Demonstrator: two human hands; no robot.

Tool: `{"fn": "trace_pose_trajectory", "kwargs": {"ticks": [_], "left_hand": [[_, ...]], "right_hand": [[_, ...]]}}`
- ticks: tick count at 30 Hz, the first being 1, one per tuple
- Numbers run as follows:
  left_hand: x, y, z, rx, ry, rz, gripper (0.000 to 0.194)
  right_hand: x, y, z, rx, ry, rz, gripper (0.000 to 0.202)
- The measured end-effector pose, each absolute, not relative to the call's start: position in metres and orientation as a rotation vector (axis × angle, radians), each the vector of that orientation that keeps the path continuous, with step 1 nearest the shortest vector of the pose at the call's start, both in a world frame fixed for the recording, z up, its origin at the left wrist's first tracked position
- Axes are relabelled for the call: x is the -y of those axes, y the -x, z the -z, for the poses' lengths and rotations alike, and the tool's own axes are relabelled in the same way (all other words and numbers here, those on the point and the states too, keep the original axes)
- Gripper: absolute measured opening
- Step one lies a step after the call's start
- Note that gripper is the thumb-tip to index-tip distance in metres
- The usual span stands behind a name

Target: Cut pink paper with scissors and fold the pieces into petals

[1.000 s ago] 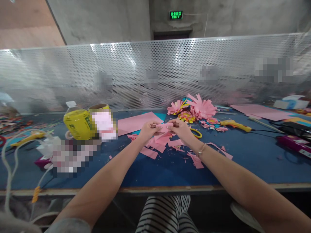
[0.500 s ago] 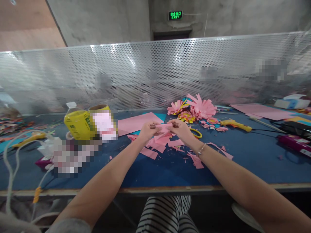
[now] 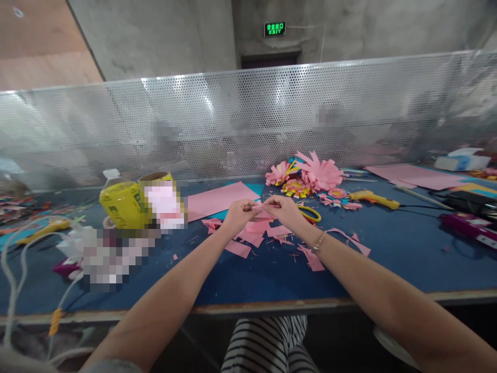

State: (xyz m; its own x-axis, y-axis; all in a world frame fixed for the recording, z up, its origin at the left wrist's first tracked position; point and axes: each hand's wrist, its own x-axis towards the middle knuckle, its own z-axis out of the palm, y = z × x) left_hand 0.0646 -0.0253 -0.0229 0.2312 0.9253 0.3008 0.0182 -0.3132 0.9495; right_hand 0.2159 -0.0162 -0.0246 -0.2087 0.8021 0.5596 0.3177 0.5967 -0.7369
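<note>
Between my two hands is a small piece of pink paper (image 3: 264,212), mostly covered by my fingers. My left hand (image 3: 241,213) pinches its left side and my right hand (image 3: 282,210) pinches its right side, fingertips close together. Under them lie several pink paper scraps (image 3: 254,235) on the blue tabletop (image 3: 217,280). Yellow-handled scissors (image 3: 312,213) rest just beyond my right hand, partly hidden by it. Behind my left hand lies a large pink sheet (image 3: 213,199) over blue paper.
Paper flowers (image 3: 316,173) sit at the back, beside a yellow glue gun (image 3: 375,199). A yellow-labelled bottle (image 3: 122,202) and a roll (image 3: 155,178) stand left. Purple power strips (image 3: 468,229) and cables lie at the sides. A perforated metal screen (image 3: 217,129) bounds the table's back.
My fingers have come closer together over the pink paper, and less of it shows. The camera view has shifted slightly; the things on the table stay in place.
</note>
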Motion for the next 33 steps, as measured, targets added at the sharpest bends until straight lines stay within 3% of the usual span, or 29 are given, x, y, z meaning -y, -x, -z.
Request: {"fn": "trace_pose_trajectory", "kwargs": {"ticks": [9,14,17,21,24,33], "left_hand": [[0.02,-0.063,0.022,-0.979,-1.493,-1.268,0.019],[0.01,-0.049,0.023,-0.981,-1.403,-1.372,0.023],[0.006,-0.046,0.025,-0.985,-1.372,-1.405,0.026],[0.009,-0.051,0.027,-0.954,-1.414,-1.348,0.026],[0.013,-0.054,0.026,-0.964,-1.411,-1.313,0.026],[0.017,-0.054,0.022,-0.922,-1.272,-1.268,0.03]], "right_hand": [[-0.002,-0.234,0.023,1.7,1.033,-0.788,0.017],[-0.018,-0.262,0.026,1.66,1.135,-0.641,0.012],[-0.018,-0.261,0.027,1.611,1.097,-0.725,0.013],[-0.006,-0.237,0.03,1.69,0.934,-0.835,0.028],[-0.001,-0.223,0.035,1.751,0.912,-0.879,0.019],[-0.003,-0.224,0.039,1.656,0.891,-1.072,0.019]]}}
